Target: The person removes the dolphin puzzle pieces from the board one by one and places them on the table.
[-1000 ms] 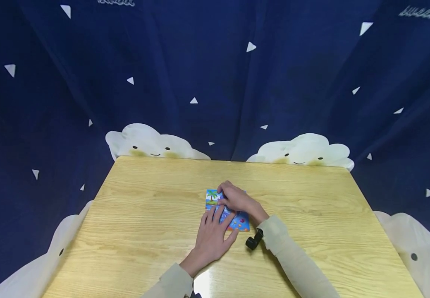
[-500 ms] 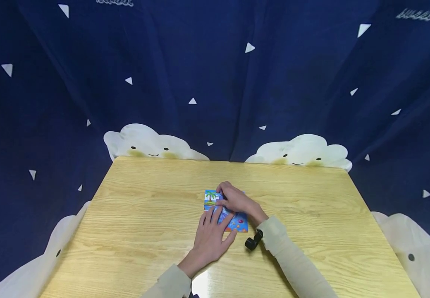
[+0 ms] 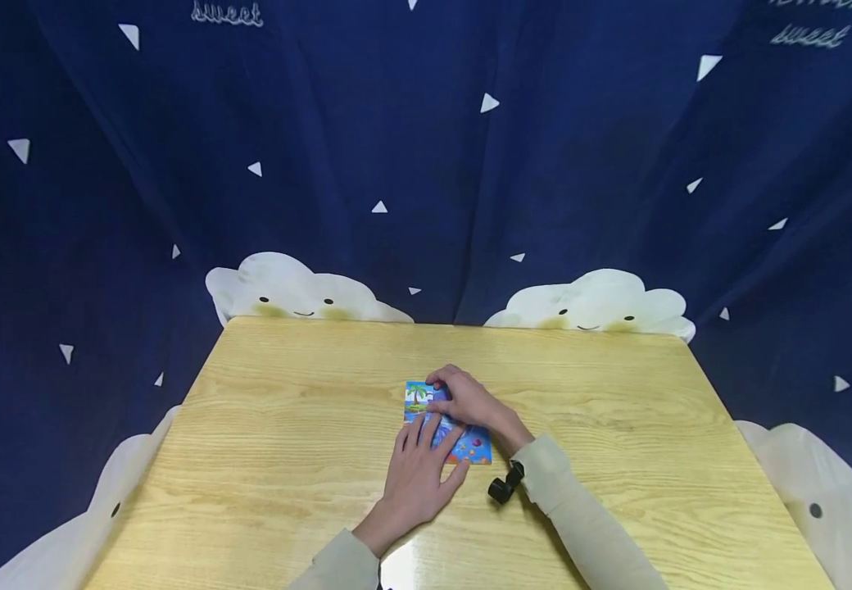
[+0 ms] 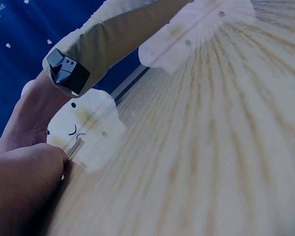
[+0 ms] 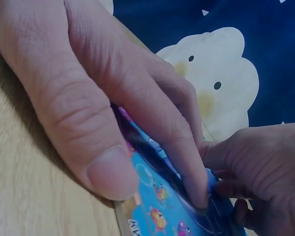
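On wooden tabletop [image 3: 271, 426] by navy curtain [image 3: 323, 147], left hand [image 3: 417, 474] splays over board [image 3: 481, 450]; right hand [image 3: 472, 400] curls, grip unclear

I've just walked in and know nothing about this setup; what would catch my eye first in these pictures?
Probably the bright blue picture with a palm tree, lying on the wooden table partly under the person's left hand and right hand. Next, the dark blue curtain behind, dotted with white triangles, and the two smiling clouds along the table's far edge.
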Available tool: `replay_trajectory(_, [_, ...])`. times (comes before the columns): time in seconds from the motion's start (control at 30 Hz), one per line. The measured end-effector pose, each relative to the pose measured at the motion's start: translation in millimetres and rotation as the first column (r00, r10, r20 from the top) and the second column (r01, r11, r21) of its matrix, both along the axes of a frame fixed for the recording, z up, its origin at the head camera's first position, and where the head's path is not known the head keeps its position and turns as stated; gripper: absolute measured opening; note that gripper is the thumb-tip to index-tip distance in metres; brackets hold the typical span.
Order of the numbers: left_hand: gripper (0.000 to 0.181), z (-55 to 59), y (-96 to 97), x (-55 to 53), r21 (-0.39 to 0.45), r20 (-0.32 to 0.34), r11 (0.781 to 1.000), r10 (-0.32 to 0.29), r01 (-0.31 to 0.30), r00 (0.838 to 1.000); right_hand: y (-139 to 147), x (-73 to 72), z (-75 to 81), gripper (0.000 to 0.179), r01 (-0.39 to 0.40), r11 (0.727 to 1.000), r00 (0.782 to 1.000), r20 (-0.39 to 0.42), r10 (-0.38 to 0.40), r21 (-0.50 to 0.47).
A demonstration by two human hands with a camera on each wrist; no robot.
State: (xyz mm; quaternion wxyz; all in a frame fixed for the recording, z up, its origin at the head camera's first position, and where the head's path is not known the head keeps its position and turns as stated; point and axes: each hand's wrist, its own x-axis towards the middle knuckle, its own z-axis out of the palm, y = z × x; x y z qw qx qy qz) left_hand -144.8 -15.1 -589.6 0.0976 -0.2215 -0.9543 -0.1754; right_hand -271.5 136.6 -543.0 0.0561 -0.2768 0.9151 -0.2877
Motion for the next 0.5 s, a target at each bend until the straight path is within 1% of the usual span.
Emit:
replay_trajectory(0.1, [0.056,-0.3,0.2,1.2,0.009,-0.007,1.0,-0.006,0.006,1.0,1.7,0.6,-1.3,0.039,-0.027,1.0,0.999,-0.02,0.027,0.014])
replay_trajectory(0.23, [0.056,-0.2,0.0,1.4,0.01,-0.008,1.0,-0.006,0.006,1.0,4.6,1.4,-1.6,0.04,-0.062,0.998,0.998,-0.036,0.061,-0.015])
replay_trajectory(0.4, [0.056,-0.5,0.2,0.7,0.002,-0.003,1.0,-0.002,0.002,1.0,7.1,2.6,-0.8,0.042,-0.088,0.994,0.996,-0.021,0.086,-0.06])
replay_trajectory(0.5, [0.055,-1.3,0.3,0.6,0.005,-0.008,1.0,-0.003,0.003,1.0,7.6,2.6,-2.3,0.042,-0.089,0.992,0.996,-0.006,0.088,-0.092])
